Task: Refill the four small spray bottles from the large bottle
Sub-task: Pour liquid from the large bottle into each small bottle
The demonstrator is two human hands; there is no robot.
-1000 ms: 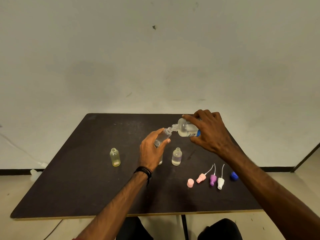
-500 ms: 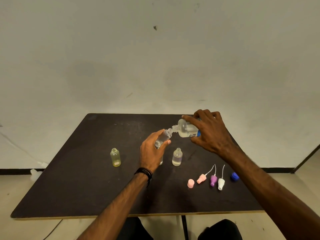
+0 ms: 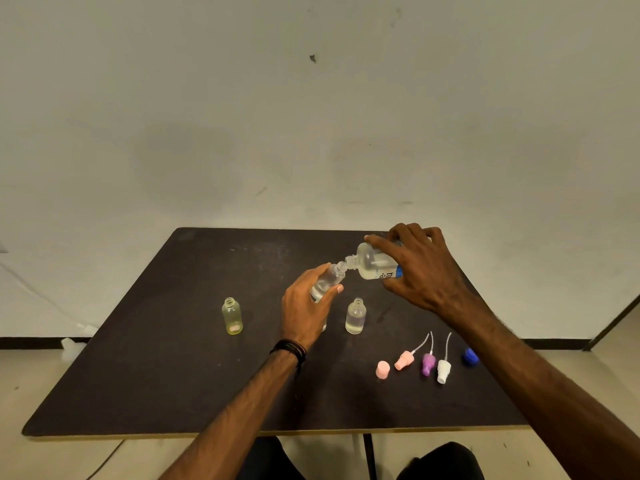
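A: Big bottle (image 3: 375,263) — why on its side above the worktop (image 3: 145,358)?
B: The right hand (image 3: 420,271) clamps it tipped so its neck meets the mouth of the small bottle (image 3: 329,278), which the left hand (image 3: 306,308) grips slanted to catch the pour.
A: And the rest?
B: Two open bottles (image 3: 355,317) stand waiting nearby; a third seems hidden behind the left hand. The spray tops (image 3: 427,363) and blue cap (image 3: 469,356) lie off to the right, clear of spills.
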